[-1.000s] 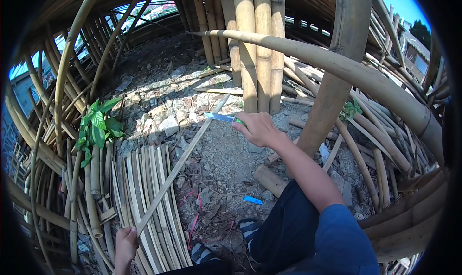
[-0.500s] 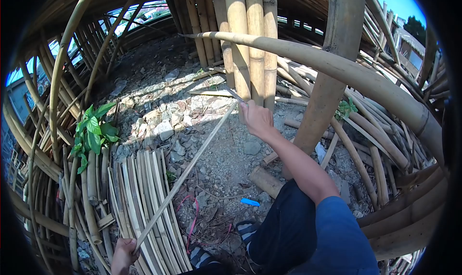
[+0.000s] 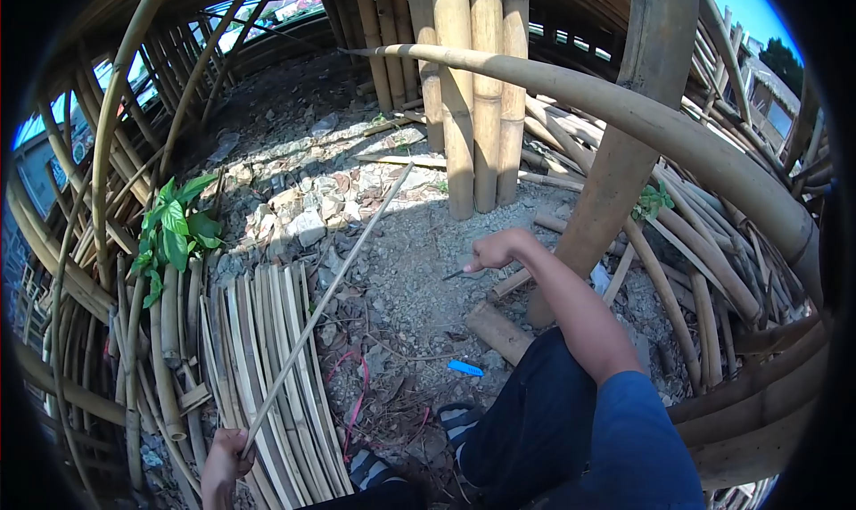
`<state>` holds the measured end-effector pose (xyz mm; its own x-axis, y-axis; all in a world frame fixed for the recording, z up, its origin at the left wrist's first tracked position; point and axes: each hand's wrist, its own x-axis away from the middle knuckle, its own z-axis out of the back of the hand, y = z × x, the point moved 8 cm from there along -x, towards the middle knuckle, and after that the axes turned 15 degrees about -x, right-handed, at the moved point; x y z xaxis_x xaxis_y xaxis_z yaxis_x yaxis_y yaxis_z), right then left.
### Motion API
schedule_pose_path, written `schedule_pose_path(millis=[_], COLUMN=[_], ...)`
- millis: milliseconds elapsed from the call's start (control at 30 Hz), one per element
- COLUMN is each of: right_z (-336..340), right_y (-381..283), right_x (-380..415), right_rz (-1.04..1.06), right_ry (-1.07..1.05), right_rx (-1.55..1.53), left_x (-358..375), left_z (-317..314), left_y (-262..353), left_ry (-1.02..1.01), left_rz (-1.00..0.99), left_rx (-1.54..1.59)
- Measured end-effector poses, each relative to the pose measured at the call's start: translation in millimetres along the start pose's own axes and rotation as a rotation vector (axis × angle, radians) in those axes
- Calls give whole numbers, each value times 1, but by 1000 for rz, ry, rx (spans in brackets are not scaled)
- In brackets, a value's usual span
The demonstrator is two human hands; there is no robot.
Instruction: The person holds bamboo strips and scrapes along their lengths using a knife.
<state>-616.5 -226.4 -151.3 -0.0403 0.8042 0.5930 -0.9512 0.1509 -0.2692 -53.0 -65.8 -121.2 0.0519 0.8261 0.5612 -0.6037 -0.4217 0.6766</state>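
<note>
My left hand point(image 3: 225, 456), at the lower left, is closed round the near end of a long, thin bamboo strip point(image 3: 332, 289). The strip slants up and away over the ground, its far end free. My right hand point(image 3: 499, 250) is closed on a small knife point(image 3: 456, 274), whose narrow dark blade points left and slightly down, apart from the strip. Under the left hand and the held strip lies a row of split bamboo strips point(image 3: 267, 349), side by side on the ground.
Bamboo posts point(image 3: 486, 100) stand ahead, and a thick bent bamboo pole point(image 3: 571, 82) crosses at upper right. A leafy plant point(image 3: 174, 225) grows at left. A blue plastic piece point(image 3: 465, 367), a pink string point(image 3: 358, 407) and a short bamboo piece point(image 3: 499, 332) lie near my feet.
My right hand has come back toward me and away from the strip's far end, taking the knife with it. The left hand still holds the strip, which has tilted slightly more upright.
</note>
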Motion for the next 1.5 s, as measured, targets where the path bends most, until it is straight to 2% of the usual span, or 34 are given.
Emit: schedule_pose_path(millis=[33,67,133,167,233,267,333,367,400,467,567,667,800,867,967,1033,1067,1133,1200,1233,1267,1333,1367,1400,1433,1467,1500], right_z=[6,5,24,26,70,66,69,67,65,62,62,74,76,94,85,75,76,72,68,65,55,40,27,11,-3,-12,-28], right_y=[-2,-1,-20,-29,-38,-46,-60,-75,-80,-98,-93,-76,-62,5,53,75,75,66,27,-5,-31,-91,-110,-131,-152,-171,-179], right_x=[17,17,22,25,66,64,77,88,86,86,73,68,52,29,23,25,28,40,42,51,57,69,69,65,62,66,62], right_rz=[-18,-13,329,330,359,353,518,570,569,605,624,550,587,-28,-117,-174,-154,-111,66,219,245,535,551,586,617,624,521], right_ry=[143,139,224,224,1011,1012,1210,1243,1246,1253,1306,1315,1342,1208,1179,1262,1249,1347,1217,1191,1156,1075,1049,920,794,775,627], right_rx=[178,175,-331,-326,-582,-585,-681,-596,-599,-363,-219,-132,-84,-319,-387,-514,-497,-785,-881,-940,-935,-881,-881,-924,-962,-957,-1277], left_x=[0,1,-1,-5,-7,-8,-10,-10,-10,-8,-4,2,-2,3,4,-1,-4,-11,-11,-11,-13,-12,-12,-13,-14,-15,-16], left_z=[0,0,1,1,-2,-4,-7,-8,-8,-9,-12,-21,-22,-20,-14,-11,-9,-5,-6,-9,-12,-16,-22,-28,-30,-33,-37], left_y=[1,2,0,-5,-11,-10,-9,-9,-8,-8,-8,-2,-5,-6,-3,-6,-4,3,14,26,29,43,48,53,54,59,63], left_ry=[3,5,9,-22,-58,-80,-105,-101,-95,-109,-143,-150,-165,-178,-150,-54,-9,116,182,239,222,260,197,132,141,130,118], left_rz=[4,5,1,3,13,15,15,5,-3,6,24,31,80,66,57,42,46,-33,-45,-134,-153,-231,-230,-233,-217,-250,-286], left_rx=[-1,-2,3,30,57,66,71,65,59,65,78,93,80,56,52,51,55,8,-114,-170,-169,-283,-230,-175,-164,-172,-181])
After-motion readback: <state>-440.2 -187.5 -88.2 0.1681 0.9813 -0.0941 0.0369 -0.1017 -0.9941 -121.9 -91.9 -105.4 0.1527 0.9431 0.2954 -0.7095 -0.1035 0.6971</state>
